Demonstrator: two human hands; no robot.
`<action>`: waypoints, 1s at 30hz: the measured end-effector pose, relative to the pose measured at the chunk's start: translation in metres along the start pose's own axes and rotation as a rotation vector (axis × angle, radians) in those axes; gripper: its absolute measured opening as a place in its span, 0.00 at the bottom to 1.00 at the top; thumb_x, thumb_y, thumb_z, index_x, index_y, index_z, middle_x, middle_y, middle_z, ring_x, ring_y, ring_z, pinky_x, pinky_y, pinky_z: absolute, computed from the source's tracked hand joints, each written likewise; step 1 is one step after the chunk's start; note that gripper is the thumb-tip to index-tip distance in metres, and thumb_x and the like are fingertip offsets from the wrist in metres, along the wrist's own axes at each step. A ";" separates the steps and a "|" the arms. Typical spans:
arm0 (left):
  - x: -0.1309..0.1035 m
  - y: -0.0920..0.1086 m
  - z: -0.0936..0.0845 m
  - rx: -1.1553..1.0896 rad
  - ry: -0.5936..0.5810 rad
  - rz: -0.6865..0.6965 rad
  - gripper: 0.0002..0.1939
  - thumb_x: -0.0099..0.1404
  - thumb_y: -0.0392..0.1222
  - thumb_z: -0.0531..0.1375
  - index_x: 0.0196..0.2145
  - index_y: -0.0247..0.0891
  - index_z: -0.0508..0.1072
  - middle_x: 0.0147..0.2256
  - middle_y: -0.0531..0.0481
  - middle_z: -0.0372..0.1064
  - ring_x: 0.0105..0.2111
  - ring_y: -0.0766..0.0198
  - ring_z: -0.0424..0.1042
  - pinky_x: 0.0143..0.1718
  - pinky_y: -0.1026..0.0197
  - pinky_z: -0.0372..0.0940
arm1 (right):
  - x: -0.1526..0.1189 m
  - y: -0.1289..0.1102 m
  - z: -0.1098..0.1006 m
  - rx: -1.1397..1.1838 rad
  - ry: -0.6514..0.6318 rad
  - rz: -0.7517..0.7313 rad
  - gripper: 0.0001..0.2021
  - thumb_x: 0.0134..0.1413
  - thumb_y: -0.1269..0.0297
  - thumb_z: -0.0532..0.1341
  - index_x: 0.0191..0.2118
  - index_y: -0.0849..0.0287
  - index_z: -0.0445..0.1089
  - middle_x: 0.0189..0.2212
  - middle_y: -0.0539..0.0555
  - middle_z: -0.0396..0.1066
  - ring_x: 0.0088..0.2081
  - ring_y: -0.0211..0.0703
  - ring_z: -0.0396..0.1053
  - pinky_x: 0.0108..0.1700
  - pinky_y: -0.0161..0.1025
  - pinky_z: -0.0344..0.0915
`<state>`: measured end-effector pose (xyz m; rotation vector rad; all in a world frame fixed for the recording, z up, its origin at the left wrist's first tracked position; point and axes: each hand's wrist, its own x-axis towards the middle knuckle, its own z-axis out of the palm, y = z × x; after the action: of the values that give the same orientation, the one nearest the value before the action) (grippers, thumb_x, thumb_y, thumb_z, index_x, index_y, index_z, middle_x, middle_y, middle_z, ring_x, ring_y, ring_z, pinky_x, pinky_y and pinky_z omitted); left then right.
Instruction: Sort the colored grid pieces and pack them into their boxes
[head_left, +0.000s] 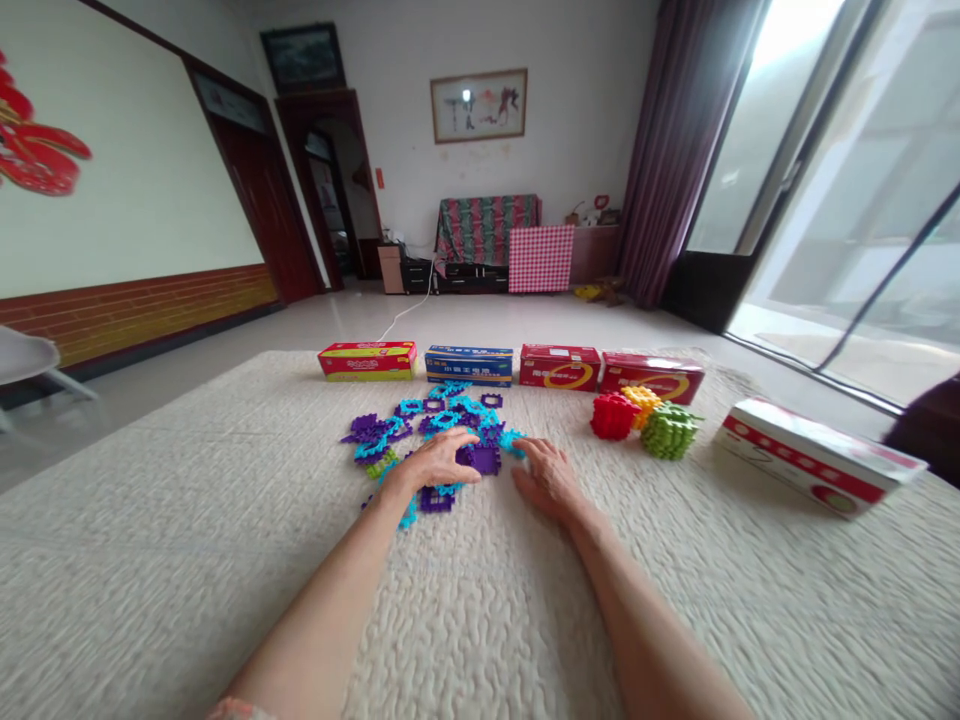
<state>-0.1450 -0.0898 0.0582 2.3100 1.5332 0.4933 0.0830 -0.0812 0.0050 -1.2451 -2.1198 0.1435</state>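
I see the purple tile [487, 461] at three o'clock from my nearer left hand [442, 459], fingers wide; my right hand [551, 481] gapes more narrowly.

I see daylight flooding the window [885, 210] right of the curtain [686, 150]. Left of the curtain, a picture [480, 105] hangs on the white wall [397, 100]; farther left, a dark red door [262, 190].

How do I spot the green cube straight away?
On the pale quilted cover, look right of the right hand, just before two red boxes. There a red cube, a yellow-orange cube and the green cube cluster together; the green one is rightmost and nearest.
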 end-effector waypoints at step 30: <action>-0.022 -0.057 -0.015 0.031 0.505 -0.055 0.14 0.61 0.36 0.53 0.41 0.36 0.76 0.43 0.45 0.74 0.45 0.57 0.72 0.51 0.57 0.65 | -0.005 -0.092 0.025 0.163 -0.023 -0.383 0.14 0.58 0.72 0.52 0.49 0.57 0.65 0.47 0.58 0.68 0.49 0.47 0.64 0.51 0.45 0.60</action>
<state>-0.2060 -0.0878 0.0442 2.2659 1.8214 1.1099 0.0013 -0.1290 0.0208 -0.7316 -2.2730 0.1585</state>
